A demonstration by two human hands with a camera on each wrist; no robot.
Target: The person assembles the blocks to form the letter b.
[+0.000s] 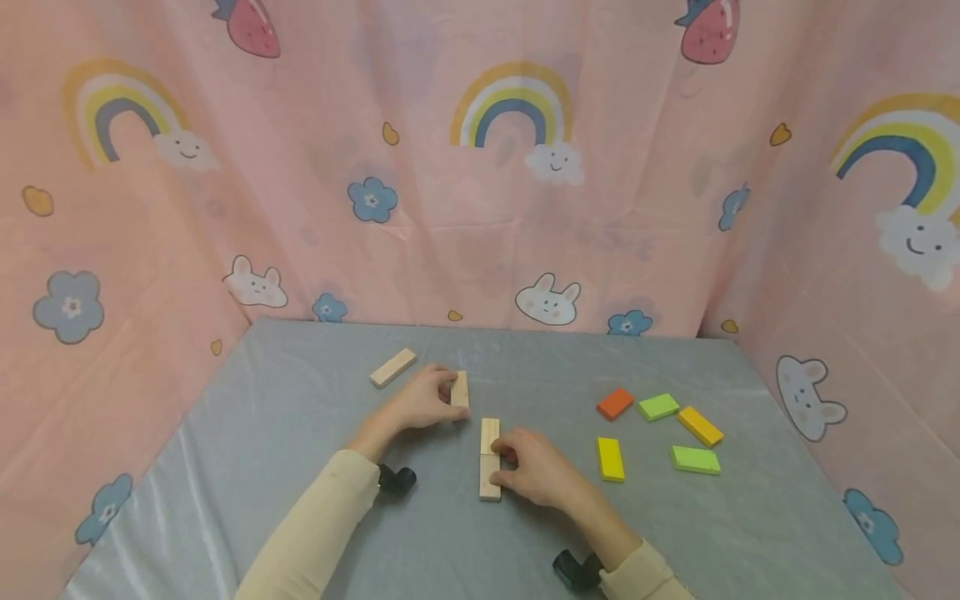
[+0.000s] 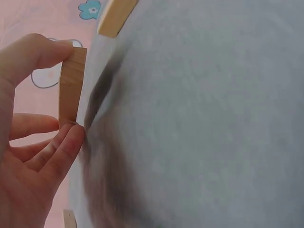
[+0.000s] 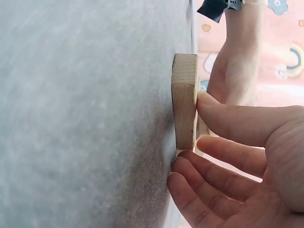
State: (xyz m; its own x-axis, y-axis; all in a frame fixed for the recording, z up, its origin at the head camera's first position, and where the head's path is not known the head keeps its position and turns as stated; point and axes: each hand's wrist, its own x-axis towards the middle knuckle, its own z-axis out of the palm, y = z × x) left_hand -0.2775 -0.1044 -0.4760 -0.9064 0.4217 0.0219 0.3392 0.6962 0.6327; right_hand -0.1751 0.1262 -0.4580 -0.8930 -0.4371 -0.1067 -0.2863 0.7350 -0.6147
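My left hand [image 1: 423, 402] holds a plain wooden block [image 1: 461, 390] between thumb and fingertips; in the left wrist view that block [image 2: 72, 85] spans from thumb to fingers, with its shadow on the cloth beside it. Two more plain wooden blocks lie end to end in a line, a far block [image 1: 490, 433] and a near block [image 1: 489, 490]. At their right side, my right hand [image 1: 542, 471] grips the near block with curled fingers, the index fingertip right by the joint. The right wrist view shows the thumb on this block [image 3: 184, 104] and the other fingers low by the cloth.
Another wooden block [image 1: 393, 367] lies beyond my left hand. To the right are coloured blocks: red [image 1: 615, 404], yellow [image 1: 611, 460], orange [image 1: 700, 426], a far green block [image 1: 658, 407] and a near green block [image 1: 695, 460]. A pink patterned curtain [image 1: 420, 267] surrounds the grey cloth-covered table [image 1: 285, 400].
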